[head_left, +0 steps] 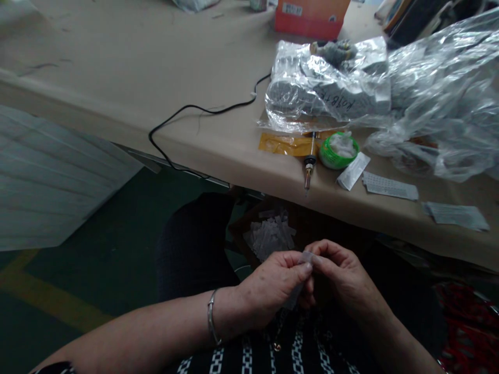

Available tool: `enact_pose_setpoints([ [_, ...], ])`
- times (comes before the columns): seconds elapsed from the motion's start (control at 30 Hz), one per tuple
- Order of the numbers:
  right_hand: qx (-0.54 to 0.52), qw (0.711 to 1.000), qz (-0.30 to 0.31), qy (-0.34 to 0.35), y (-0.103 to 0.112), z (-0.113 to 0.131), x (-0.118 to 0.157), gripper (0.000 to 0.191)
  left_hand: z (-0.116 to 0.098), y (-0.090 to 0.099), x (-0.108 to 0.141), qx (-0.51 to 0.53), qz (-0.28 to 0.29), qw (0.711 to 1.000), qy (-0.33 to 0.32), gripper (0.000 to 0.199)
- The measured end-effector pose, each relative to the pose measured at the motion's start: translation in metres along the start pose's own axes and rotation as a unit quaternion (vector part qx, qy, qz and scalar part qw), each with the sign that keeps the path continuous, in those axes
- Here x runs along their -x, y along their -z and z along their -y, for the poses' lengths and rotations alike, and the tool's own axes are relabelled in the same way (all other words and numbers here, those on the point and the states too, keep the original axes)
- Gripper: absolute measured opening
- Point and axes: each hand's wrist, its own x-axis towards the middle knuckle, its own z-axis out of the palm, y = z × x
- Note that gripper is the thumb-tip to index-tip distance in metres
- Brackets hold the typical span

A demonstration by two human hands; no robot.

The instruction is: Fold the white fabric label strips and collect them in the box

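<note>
Above my lap, my left hand [268,283] and my right hand [345,275] meet and pinch a small, whitish, see-through strip [307,256]. Thumb and fingers of both hands are closed on it. Part of the strip hangs below my left thumb, and the fingers hide the rest, so its exact kind is unclear. Just beyond my hands, below the table edge, a heap of pale strips [272,234] lies in a brownish container. On the table edge above are folded bundles of printed paper-like strips [390,186] and a green tub [338,150] with white fluffy stuff inside.
A pen-like tool [310,162] with a thin tip juts over the table edge beside brown tape [286,144]. Clear plastic bags [331,88] holding grey things cover the right side. A black cable [187,107] crosses the table [117,67]; an orange-red box [312,21] stands behind.
</note>
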Motion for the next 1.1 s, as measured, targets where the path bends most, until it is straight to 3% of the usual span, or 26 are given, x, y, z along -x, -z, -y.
enact_pose_setpoints([
  [0.1,0.003,1.000,0.007,0.012,-0.004,0.005,-0.006,0.022,-0.005,0.002,-0.002,-0.015,-0.010,1.000,-0.015,0.034],
  [0.23,0.087,0.989,-0.041,0.112,-0.004,0.013,-0.018,0.019,-0.017,0.008,-0.007,-0.046,-0.033,0.997,-0.050,0.028],
  [0.33,0.133,0.978,-0.037,0.154,-0.004,0.023,-0.029,0.018,-0.029,0.014,-0.012,-0.107,-0.069,0.986,-0.111,0.021],
  [0.57,0.203,0.955,-0.080,0.203,-0.006,0.043,-0.049,0.015,-0.054,0.026,-0.022,-0.289,-0.141,0.905,-0.278,0.014],
  [0.7,0.242,0.941,-0.114,0.208,-0.005,0.047,-0.054,0.017,-0.060,0.029,-0.030,-0.363,-0.166,0.857,-0.327,0.016],
  [0.87,0.311,0.901,-0.148,0.263,-0.005,0.050,-0.059,0.012,-0.063,0.031,-0.036,-0.425,-0.180,0.805,-0.373,0.018],
  [1.1,0.370,0.845,-0.162,0.352,-0.004,0.049,-0.064,0.005,-0.065,0.032,-0.039,-0.437,-0.194,0.778,-0.408,0.016],
])
